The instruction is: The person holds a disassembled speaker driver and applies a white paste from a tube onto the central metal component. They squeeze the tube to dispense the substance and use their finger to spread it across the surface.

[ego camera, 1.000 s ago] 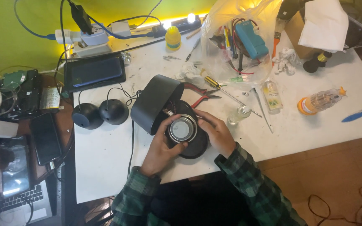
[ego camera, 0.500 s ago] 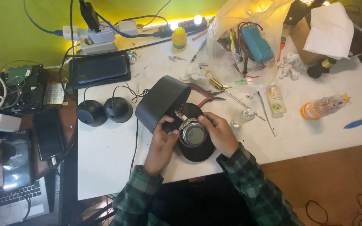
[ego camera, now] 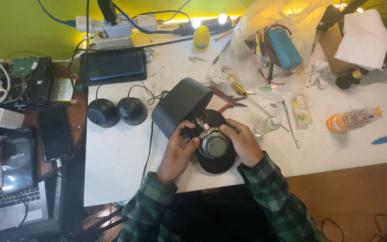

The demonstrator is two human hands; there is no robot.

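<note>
At the centre of the frame, just below the middle, a round speaker driver (ego camera: 213, 144) with a shiny metal back lies face down on the white desk (ego camera: 113, 161), its black rim showing beneath it. Both hands close on it: the left hand (ego camera: 178, 150) has its grip pinched at the driver's upper left edge, where thin wires run toward the housing, and the right hand (ego camera: 242, 142) grips the upper right edge, thumb resting on the metal.

Touching the driver at its upper left, a dark oval speaker housing (ego camera: 181, 105) lies tilted on its side with its opening toward the hands. Working well here seems to call for steady support from the right hand while the left fingers handle the wires gently, since a pull could tear them loose; whether they are soldered cannot be told.

Red-handled pliers (ego camera: 224, 101) lie just above the driver, beside a yellow-handled screwdriver (ego camera: 242, 91). Left of the housing sit two small round black speakers (ego camera: 117, 111). Further right stand a small clear bottle (ego camera: 267, 126) and an orange-capped bottle (ego camera: 352, 119).
</note>
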